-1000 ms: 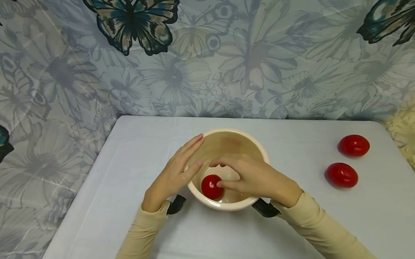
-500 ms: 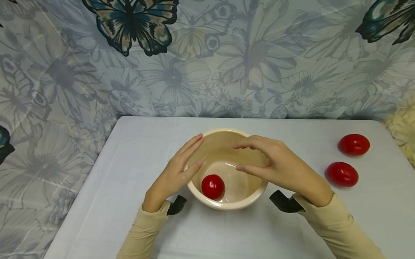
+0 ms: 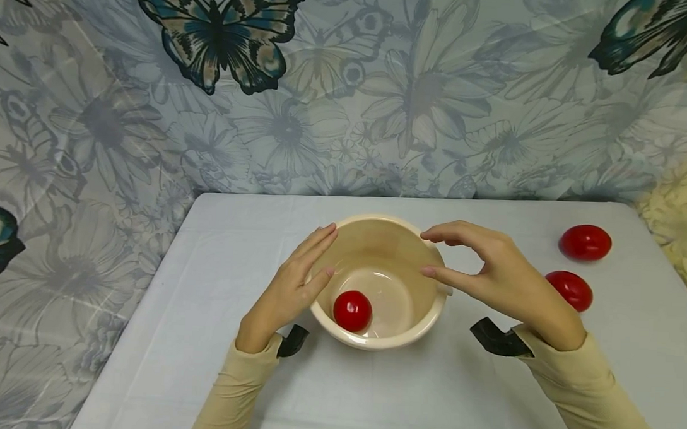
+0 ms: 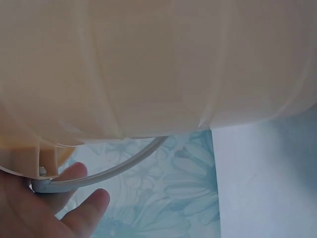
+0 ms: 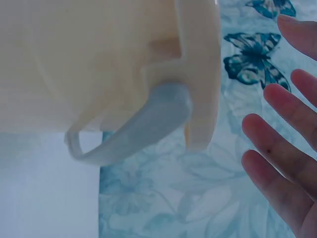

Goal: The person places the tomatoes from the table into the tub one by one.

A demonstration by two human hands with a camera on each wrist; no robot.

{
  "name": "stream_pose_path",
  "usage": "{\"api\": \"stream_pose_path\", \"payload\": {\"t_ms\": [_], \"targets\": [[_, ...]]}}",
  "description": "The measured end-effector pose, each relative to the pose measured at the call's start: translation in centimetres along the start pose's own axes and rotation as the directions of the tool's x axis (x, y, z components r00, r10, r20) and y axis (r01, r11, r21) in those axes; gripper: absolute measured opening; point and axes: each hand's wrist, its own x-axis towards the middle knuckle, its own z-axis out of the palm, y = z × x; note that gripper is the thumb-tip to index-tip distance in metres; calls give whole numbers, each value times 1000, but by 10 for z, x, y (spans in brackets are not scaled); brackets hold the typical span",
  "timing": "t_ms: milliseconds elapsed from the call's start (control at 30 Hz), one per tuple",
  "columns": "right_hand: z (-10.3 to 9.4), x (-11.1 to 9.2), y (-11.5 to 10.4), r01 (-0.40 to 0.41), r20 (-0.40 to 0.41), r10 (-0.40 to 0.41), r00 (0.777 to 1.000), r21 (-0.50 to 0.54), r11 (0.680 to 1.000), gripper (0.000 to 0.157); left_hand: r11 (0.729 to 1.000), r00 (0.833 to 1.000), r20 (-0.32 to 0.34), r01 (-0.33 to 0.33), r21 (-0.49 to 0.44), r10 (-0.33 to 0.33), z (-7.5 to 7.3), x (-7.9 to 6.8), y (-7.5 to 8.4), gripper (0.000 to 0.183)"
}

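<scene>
Touching the bucket (image 3: 375,344) at nine o'clock, the left hand (image 3: 288,288) is straight-fingered; the right hand (image 3: 500,277), half-spread, empty, is near three. Inside, toward seven, the red ball (image 3: 352,311) seems slippery: better grasp its sides.

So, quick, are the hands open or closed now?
Left hand: open, at the rim of the bucket.
Right hand: open, holding nothing.
</scene>
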Motion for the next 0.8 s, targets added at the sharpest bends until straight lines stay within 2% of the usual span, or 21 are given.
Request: {"api": "stream_pose_path", "payload": {"t_ms": [167, 433, 600, 800], "targets": [[-3, -7, 5, -49, -17, 49, 999, -4, 999, 49, 1000, 1000, -4, -1, 7, 1, 0, 0, -1, 54], [-10, -18, 13, -78, -56, 76, 996, -36, 996, 54, 999, 1000, -8, -18, 31, 18, 0, -1, -2, 53], [-15, -29, 17, -137, -80, 135, 988, -19, 990, 52, 998, 999, -10, -32, 58, 33, 0, -1, -1, 52], [-26, -41, 25, -197, -116, 190, 975, -56, 979, 52, 998, 999, -13, -39, 55, 40, 0, -1, -1, 52]]}}
